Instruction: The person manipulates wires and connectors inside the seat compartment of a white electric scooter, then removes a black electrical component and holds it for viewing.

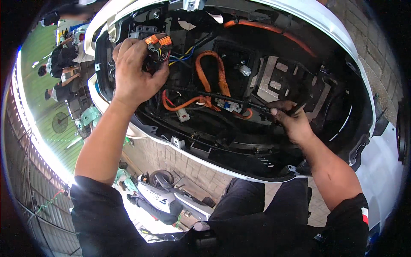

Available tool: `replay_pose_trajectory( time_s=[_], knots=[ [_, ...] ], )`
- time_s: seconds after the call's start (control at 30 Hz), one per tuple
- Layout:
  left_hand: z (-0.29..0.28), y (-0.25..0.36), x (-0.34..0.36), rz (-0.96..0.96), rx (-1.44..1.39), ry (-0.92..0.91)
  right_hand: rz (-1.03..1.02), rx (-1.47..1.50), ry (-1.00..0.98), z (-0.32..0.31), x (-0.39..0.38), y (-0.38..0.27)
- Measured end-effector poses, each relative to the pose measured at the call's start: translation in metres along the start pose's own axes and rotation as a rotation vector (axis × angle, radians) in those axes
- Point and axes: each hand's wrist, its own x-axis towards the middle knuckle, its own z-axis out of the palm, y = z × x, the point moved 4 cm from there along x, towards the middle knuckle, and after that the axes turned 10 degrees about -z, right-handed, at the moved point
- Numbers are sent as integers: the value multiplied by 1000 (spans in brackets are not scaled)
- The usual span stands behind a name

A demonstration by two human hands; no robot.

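Observation:
My left hand (136,73) is closed around a bundle of wire connectors at the left end of a white scooter's open body. Two orange connectors (159,40) stick up past its fingers, with thin coloured wires (182,55) trailing to the right. My right hand (293,122) pinches a black sleeved cable (239,101) that runs leftward across the cavity. A thin pointed piece (301,108) shows by its fingers; I cannot tell what it is. Between the hands, a thick orange cable (201,70) loops up beside a small blue-and-white part (229,105).
The white body rim (361,73) surrounds the black cavity. A metal plate with cutouts (274,79) lies inside on the right, a white connector (183,115) near the front. Another scooter (160,199) stands on the paving behind my left arm; several people and a fan (62,123) are farther left.

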Motion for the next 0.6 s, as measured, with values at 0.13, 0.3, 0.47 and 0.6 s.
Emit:
replay_pose_trajectory(
  time_s=[0.13, 0.3, 0.47, 0.6],
  knots=[
    [0, 0, 0, 0, -32, -4, -61, 0, 40, 2, -4, -8],
    [1, 0, 1, 19, -59, 24, -58, -37, 19, -1, -3, -3],
    [-1, 1, 3, 18, -49, 20, -38, 2, 35, -1, -2, -1],
    [-4, 2, 2, -10, -26, -2, -33, -37, 7, -1, -1, -3]
  ],
)
